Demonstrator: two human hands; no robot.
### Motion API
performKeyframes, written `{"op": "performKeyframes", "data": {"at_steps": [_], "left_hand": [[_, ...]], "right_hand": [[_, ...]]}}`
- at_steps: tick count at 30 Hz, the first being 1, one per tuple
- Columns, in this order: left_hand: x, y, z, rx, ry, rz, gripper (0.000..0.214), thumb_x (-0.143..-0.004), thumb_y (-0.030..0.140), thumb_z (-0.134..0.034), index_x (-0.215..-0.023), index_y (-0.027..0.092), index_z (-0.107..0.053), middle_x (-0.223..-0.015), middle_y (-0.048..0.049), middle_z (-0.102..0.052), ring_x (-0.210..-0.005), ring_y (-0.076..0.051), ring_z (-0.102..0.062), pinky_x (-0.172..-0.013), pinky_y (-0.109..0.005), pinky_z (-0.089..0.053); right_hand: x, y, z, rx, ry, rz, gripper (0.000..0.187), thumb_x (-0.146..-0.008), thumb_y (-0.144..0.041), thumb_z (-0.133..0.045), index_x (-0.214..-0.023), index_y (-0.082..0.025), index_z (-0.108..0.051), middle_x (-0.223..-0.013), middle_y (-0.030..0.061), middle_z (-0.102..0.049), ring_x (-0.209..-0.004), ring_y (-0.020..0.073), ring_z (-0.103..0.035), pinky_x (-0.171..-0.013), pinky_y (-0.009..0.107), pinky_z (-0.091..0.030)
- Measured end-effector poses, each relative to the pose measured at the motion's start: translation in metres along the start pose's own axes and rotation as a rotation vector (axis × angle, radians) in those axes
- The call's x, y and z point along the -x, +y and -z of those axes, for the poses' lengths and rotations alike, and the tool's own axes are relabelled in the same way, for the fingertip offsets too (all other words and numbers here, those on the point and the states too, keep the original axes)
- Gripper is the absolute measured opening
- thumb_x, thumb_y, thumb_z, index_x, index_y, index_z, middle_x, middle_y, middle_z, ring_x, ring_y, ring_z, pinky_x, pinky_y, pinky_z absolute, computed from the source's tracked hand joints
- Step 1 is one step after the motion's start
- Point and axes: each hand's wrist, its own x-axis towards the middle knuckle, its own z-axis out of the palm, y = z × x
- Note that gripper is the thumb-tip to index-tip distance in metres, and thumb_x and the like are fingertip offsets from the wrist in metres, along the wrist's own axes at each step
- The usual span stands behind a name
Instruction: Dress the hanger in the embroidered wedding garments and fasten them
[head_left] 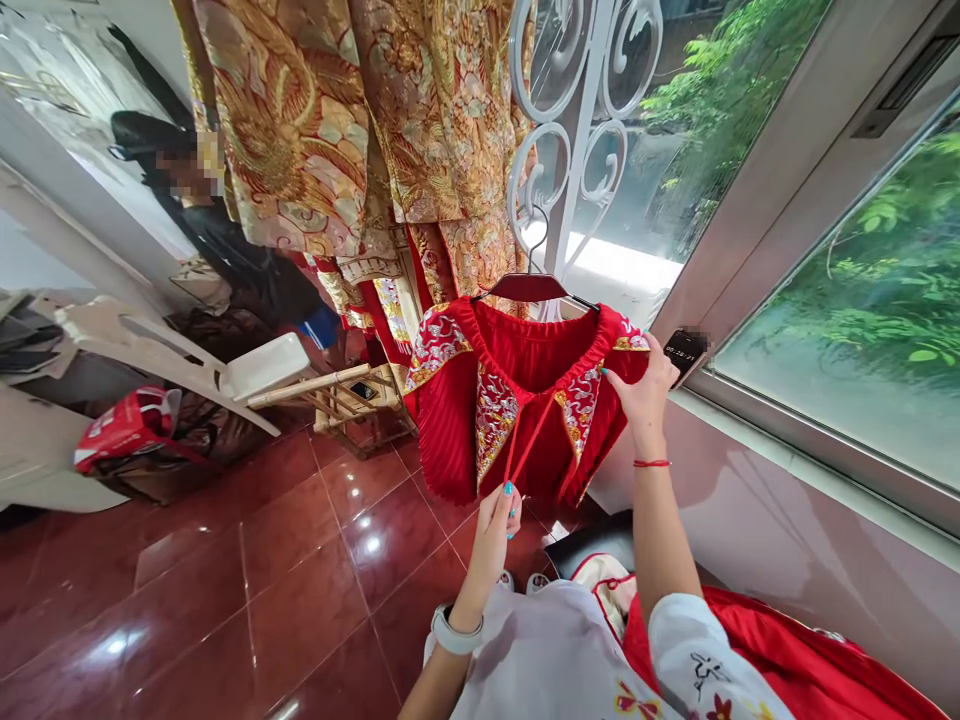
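Note:
A red pleated skirt [450,430] with a gathered waistband and pointed embroidered panels hangs in front of me from a dark clip hanger [525,288]. My left hand [496,520] is closed on the two ends of the red drawstring [529,440], pulling them down taut from the front of the waistband. At the skirt's right side, my right hand [646,388] pinches the upper edge by an embroidered panel, its thumb in front. Its other fingers are partly hidden behind the cloth. The hanger's hook rises toward a white scrolled metal grille [577,170].
Gold and red embroidered robes [300,130] hang behind the skirt. At left are a person [240,250] in dark clothes, a white chair [180,350], a bamboo stool [352,400] and a red bag [131,430]. A phone [686,352] leans by the window; red cloth [787,650] lies lower right.

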Motion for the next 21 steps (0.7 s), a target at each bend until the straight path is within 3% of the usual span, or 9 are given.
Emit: {"op": "performKeyframes", "data": {"at_steps": [4,8,9,11,13,15,21], "left_hand": [[0.005,0.009,0.006,-0.049,0.022,-0.039,0.073,-0.073,0.092,-0.052,-0.059,0.022,-0.035,-0.051,0.0075,-0.026,-0.048,-0.008,-0.021,-0.050,-0.027,-0.017],[0.006,0.018,0.011,-0.065,-0.012,-0.054,0.073,-0.073,0.091,-0.053,-0.058,0.022,-0.033,-0.051,0.0073,-0.026,-0.049,-0.008,-0.021,-0.051,-0.028,-0.018],[0.005,0.019,0.011,-0.060,-0.021,-0.046,0.073,-0.073,0.091,-0.053,-0.058,0.022,-0.034,-0.052,0.0073,-0.027,-0.049,-0.008,-0.021,-0.051,-0.028,-0.018],[0.002,0.017,0.010,-0.055,-0.023,-0.026,0.073,-0.072,0.092,-0.053,-0.059,0.022,-0.036,-0.053,0.0070,-0.030,-0.049,-0.007,-0.022,-0.050,-0.027,-0.019],[0.000,0.013,0.008,-0.066,-0.045,-0.004,0.072,-0.073,0.091,-0.052,-0.061,0.022,-0.039,-0.054,0.0068,-0.032,-0.049,-0.007,-0.024,-0.050,-0.027,-0.019],[-0.002,0.007,0.005,-0.078,-0.094,0.020,0.071,-0.074,0.091,-0.052,-0.063,0.022,-0.040,-0.053,0.0070,-0.033,-0.049,-0.008,-0.025,-0.050,-0.026,-0.019],[-0.003,-0.006,0.000,-0.088,-0.136,0.070,0.070,-0.073,0.091,-0.051,-0.065,0.023,-0.038,-0.057,0.0070,-0.033,-0.051,-0.008,-0.027,-0.050,-0.026,-0.019]], "right_hand": [[-0.031,0.017,0.011,0.248,0.019,0.158,0.054,-0.086,-0.029,-0.059,-0.139,-0.024,-0.059,-0.131,0.0157,-0.051,-0.121,0.0341,-0.045,-0.106,0.054,-0.040],[-0.055,0.024,0.016,0.341,-0.387,0.235,0.062,-0.082,-0.018,-0.054,-0.144,-0.021,-0.057,-0.116,0.0171,-0.064,-0.103,0.0324,-0.059,-0.090,0.046,-0.049],[-0.058,0.024,0.017,0.357,-0.408,0.211,0.060,-0.082,-0.015,-0.050,-0.142,-0.020,-0.059,-0.109,0.0166,-0.068,-0.098,0.0317,-0.062,-0.088,0.045,-0.050],[-0.060,0.021,0.018,0.358,-0.255,0.153,0.058,-0.082,-0.013,-0.044,-0.137,-0.019,-0.063,-0.107,0.0162,-0.070,-0.098,0.0317,-0.064,-0.088,0.044,-0.050],[-0.052,0.015,0.018,0.302,-0.038,0.142,0.059,-0.082,-0.012,-0.041,-0.137,-0.018,-0.063,-0.115,0.0164,-0.070,-0.105,0.0315,-0.064,-0.090,0.043,-0.050],[-0.036,0.011,0.017,0.253,0.052,0.161,0.059,-0.084,-0.014,-0.041,-0.139,-0.018,-0.060,-0.117,0.0161,-0.068,-0.106,0.0305,-0.063,-0.088,0.040,-0.050],[0.030,0.014,0.025,0.249,-0.185,0.086,0.058,-0.093,-0.026,-0.039,-0.149,-0.021,-0.052,-0.097,0.0104,-0.061,-0.082,0.0247,-0.058,-0.073,0.036,-0.047]]}}
